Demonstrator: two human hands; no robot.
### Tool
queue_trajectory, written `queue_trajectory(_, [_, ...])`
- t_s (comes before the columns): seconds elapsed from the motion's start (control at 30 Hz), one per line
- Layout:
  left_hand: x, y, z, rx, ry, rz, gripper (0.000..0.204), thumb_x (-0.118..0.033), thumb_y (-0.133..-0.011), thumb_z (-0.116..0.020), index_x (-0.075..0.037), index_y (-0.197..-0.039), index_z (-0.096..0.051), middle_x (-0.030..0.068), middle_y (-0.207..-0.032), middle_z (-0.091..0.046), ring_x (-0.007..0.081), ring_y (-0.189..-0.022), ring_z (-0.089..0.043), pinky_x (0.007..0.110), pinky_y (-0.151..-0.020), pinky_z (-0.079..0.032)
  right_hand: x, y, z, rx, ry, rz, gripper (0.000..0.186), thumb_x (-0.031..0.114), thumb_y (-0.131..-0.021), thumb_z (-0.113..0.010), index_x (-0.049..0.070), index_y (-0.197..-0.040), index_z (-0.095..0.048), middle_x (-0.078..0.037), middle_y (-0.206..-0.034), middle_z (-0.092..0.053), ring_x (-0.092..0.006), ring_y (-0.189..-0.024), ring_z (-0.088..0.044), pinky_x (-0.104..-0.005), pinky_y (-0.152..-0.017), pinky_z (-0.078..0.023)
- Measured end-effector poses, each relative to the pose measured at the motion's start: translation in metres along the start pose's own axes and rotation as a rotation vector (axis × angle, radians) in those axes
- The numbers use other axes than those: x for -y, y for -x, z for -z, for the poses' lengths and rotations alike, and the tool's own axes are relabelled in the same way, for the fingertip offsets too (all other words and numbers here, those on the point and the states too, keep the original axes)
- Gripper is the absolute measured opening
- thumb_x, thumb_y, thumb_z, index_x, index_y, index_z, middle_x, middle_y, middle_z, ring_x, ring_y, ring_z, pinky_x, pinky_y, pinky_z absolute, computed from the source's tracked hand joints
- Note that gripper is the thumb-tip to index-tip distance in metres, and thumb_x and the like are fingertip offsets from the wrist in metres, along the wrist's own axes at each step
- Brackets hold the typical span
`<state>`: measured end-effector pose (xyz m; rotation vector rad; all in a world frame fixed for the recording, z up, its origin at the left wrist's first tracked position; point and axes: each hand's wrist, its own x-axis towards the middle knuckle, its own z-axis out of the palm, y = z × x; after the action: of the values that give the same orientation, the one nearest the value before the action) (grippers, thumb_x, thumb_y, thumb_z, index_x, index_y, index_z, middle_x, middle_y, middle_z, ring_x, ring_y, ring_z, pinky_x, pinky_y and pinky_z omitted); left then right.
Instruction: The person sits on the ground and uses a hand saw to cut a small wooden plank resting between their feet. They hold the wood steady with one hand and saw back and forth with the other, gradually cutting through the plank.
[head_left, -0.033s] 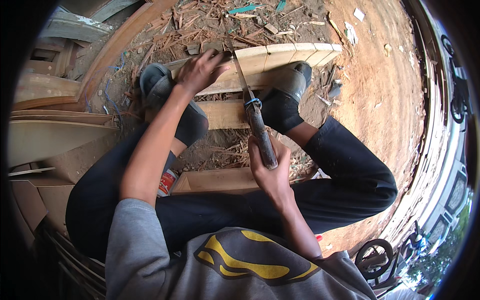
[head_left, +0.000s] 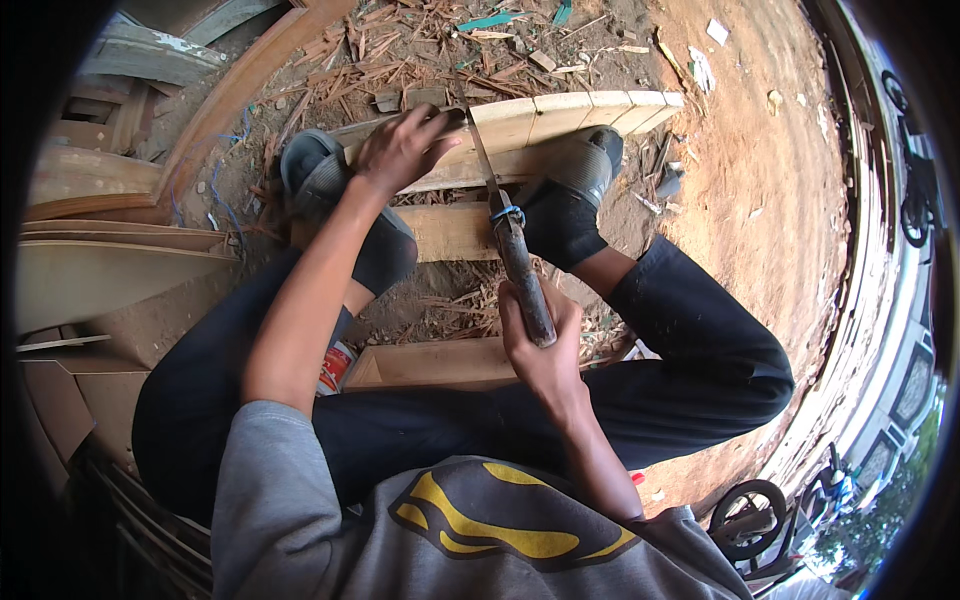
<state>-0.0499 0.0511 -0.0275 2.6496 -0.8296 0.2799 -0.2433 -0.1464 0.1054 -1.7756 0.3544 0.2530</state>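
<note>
A pale board (head_left: 570,115) marked by several crosswise lines lies between my sandalled feet, above a second plank (head_left: 445,230). A long blade (head_left: 483,150) with a worn handle (head_left: 522,268), tied with blue material, crosses the board. My right hand (head_left: 545,340) is closed around that handle. My left hand (head_left: 405,145) is over the board just left of the blade, fingers apart and slightly curled, their tips blurred; I cannot tell how firmly it touches the wood. My left foot (head_left: 315,175) and right foot (head_left: 580,185) sit at the board's near side.
Panels and frames (head_left: 120,180) are piled at the left. Wood scraps (head_left: 350,55) litter the ground. A wooden box (head_left: 430,355) and a red-white container (head_left: 335,365) lie under my legs. A black wheel (head_left: 745,515) stands at lower right; bare dirt (head_left: 760,200) lies to the right.
My right hand and the bladed tool have moved very slightly toward my body. My left hand is in nearly the same place.
</note>
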Motion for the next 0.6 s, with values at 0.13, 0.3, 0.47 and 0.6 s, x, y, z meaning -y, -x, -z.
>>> queue_trajectory(0.13, [-0.004, 0.003, 0.001, 0.011, 0.025, -0.004, 0.030, -0.032, -0.092, -0.061, -0.011, -0.113, -0.065, 0.0162, -0.116, -0.063, 0.0347, -0.086, -0.070, 0.043, -0.070, -0.060, -0.001, 0.023, 0.018, -0.002, 0.059, -0.009, 0.007, 0.005, -0.087, -0.062, -0.002, -0.089, -0.064, -0.007, -0.061, -0.058, -0.0093, -0.057, -0.055, -0.0292, -0.055, -0.045])
queue_trajectory(0.3, [-0.006, 0.008, 0.000, 0.018, 0.005, -0.003, 0.026, -0.031, -0.092, -0.061, -0.014, -0.112, -0.065, 0.0162, -0.115, -0.063, 0.0336, -0.086, -0.070, 0.042, -0.070, -0.060, -0.009, -0.008, 0.002, -0.029, -0.024, -0.035, 0.011, 0.005, -0.088, -0.061, -0.004, -0.082, -0.061, -0.004, -0.061, -0.052, -0.0054, -0.059, -0.049, -0.0260, -0.052, -0.039])
queue_trajectory(0.47, [-0.009, 0.008, 0.004, 0.016, 0.043, -0.014, 0.025, -0.030, -0.091, -0.062, -0.015, -0.111, -0.066, 0.0143, -0.108, -0.063, 0.0321, -0.084, -0.070, 0.042, -0.068, -0.060, -0.009, 0.021, 0.012, -0.009, 0.053, 0.049, 0.009, 0.003, -0.089, -0.059, -0.003, -0.082, -0.061, -0.003, -0.063, -0.054, -0.0054, -0.060, -0.050, -0.0246, -0.054, -0.041])
queue_trajectory(0.6, [-0.003, 0.004, -0.004, -0.097, -0.021, -0.041, 0.030, -0.035, -0.087, -0.067, -0.011, -0.106, -0.066, 0.0099, -0.105, -0.064, 0.0333, -0.077, -0.069, 0.041, -0.064, -0.059, -0.005, 0.004, 0.011, 0.004, 0.048, -0.007, 0.010, 0.004, -0.089, -0.058, -0.003, -0.083, -0.061, -0.004, -0.063, -0.054, -0.0054, -0.060, -0.049, -0.0251, -0.054, -0.041])
